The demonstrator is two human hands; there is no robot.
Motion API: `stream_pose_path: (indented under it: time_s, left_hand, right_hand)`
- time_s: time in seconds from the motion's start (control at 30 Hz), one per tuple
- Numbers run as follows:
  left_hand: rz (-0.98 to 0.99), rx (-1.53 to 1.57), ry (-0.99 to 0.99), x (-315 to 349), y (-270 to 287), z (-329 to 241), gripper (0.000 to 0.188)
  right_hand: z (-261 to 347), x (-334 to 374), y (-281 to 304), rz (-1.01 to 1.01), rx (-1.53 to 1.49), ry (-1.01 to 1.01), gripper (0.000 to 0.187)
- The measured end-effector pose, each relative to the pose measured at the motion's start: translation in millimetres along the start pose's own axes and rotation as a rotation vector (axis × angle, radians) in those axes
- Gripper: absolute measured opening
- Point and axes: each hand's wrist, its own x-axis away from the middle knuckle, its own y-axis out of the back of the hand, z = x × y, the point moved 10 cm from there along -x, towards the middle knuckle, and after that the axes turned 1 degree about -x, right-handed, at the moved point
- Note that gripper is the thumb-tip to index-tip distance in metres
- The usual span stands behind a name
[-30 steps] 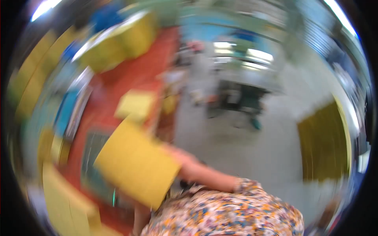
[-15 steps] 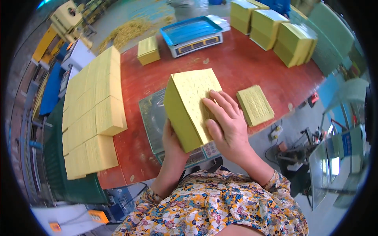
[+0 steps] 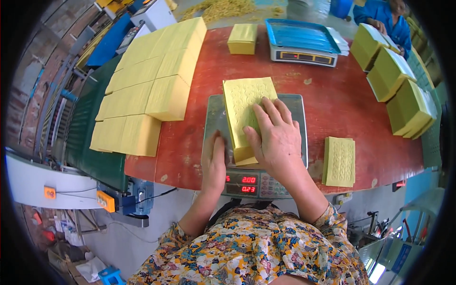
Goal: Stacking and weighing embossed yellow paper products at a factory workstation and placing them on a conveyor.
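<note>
A thick block of stacked yellow embossed paper (image 3: pixel 242 107) stands on the steel pan of a digital scale (image 3: pixel 298 118). My right hand (image 3: pixel 280 137) rests on its top with the fingers spread and the thumb toward the near edge. Just left of the block is my left hand (image 3: pixel 214 164), fingers stretched out and apart from the paper. Red digits glow on the scale's front panel (image 3: pixel 242 184). To the right of the scale, a smaller stack of the same embossed yellow paper (image 3: pixel 340 161) lies on the red table (image 3: pixel 327 85).
Rows of yellow paper blocks (image 3: pixel 142 85) fill the table's left side. At the far side are a single block (image 3: pixel 242 39) and a second scale with a blue tray (image 3: pixel 301 40). Several wrapped stacks (image 3: pixel 392 76) stand at the right, near a person in blue (image 3: pixel 380 16).
The paper block has gone from being held up between both hands to standing on the scale. My left hand has let go of it. The view has turned.
</note>
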Motion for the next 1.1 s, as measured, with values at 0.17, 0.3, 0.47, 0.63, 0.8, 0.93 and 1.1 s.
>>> stream_pose_path:
  time_s: [0.17, 0.3, 0.47, 0.63, 0.8, 0.93, 1.1]
  left_hand:
    - [-0.147, -0.135, -0.62, 16, 27, -97, 0.04]
    - [0.108, -0.595, -0.816, -22, -4, -117, 0.038]
    - [0.109, -0.525, -0.66, -73, -17, -80, 0.05]
    - [0.204, -0.009, -0.442, -89, -8, -49, 0.061]
    - [-0.119, -0.508, -0.564, -135, 90, -35, 0.079]
    - [-0.285, -1.101, -0.292, -208, 192, 13, 0.1]
    - [-0.086, -1.195, -0.216, -234, 174, 46, 0.101]
  right_hand:
    - [4, 2, -3, 0.016, 0.013, 0.028, 0.051]
    - [12, 1, -4, 0.008, 0.003, 0.036, 0.05]
    - [10, 6, -2, -0.012, 0.046, 0.023, 0.05]
    - [22, 2, -4, -0.007, 0.042, -0.009, 0.047]
    - [47, 1, 16, -0.058, 0.147, -0.006, 0.045]
    - [139, -9, 27, -0.251, -0.048, 0.151, 0.045]
    - [204, -24, -55, -0.106, -0.293, 0.198, 0.043]
